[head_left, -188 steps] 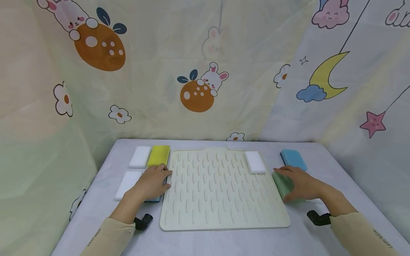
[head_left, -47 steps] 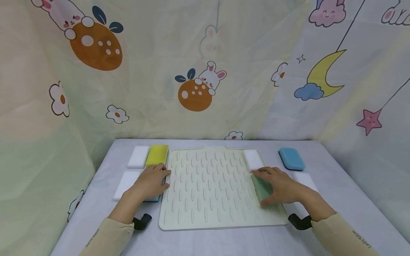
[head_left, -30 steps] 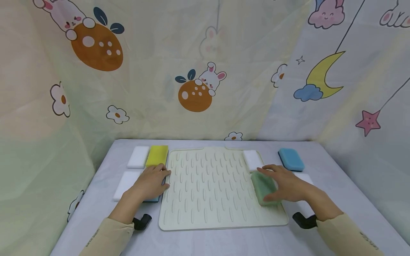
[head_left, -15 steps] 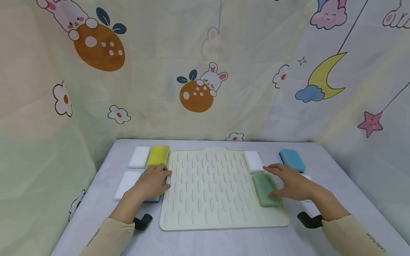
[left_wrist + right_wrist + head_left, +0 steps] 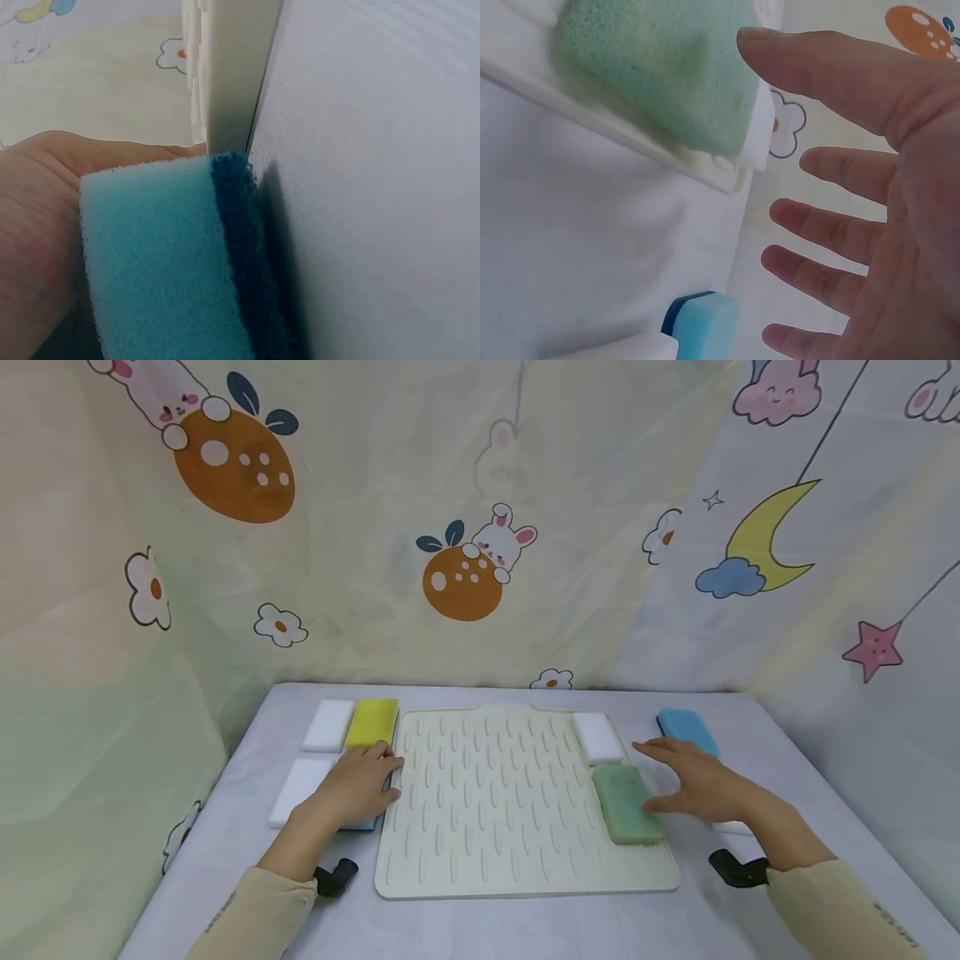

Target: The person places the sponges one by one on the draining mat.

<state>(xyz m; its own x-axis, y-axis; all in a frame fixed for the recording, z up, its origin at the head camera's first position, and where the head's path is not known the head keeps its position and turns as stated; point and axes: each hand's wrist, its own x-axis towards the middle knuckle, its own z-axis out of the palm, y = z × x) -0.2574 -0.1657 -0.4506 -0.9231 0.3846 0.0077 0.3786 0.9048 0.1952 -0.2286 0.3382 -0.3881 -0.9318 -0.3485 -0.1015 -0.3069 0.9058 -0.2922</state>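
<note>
Hands (image 5: 356, 787) (image 5: 697, 779) flanking cream mat (image 5: 487, 835), green sponge (image 5: 626, 806), white block (image 5: 597, 737) on top

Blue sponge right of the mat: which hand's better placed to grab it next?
Likely the right hand: open, empty and close to the blue sponge. The left hand is across the mat.

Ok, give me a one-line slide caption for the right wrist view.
Right hand, fingers spread, near a green sponge on a white mat, a blue sponge lower in frame.
</note>
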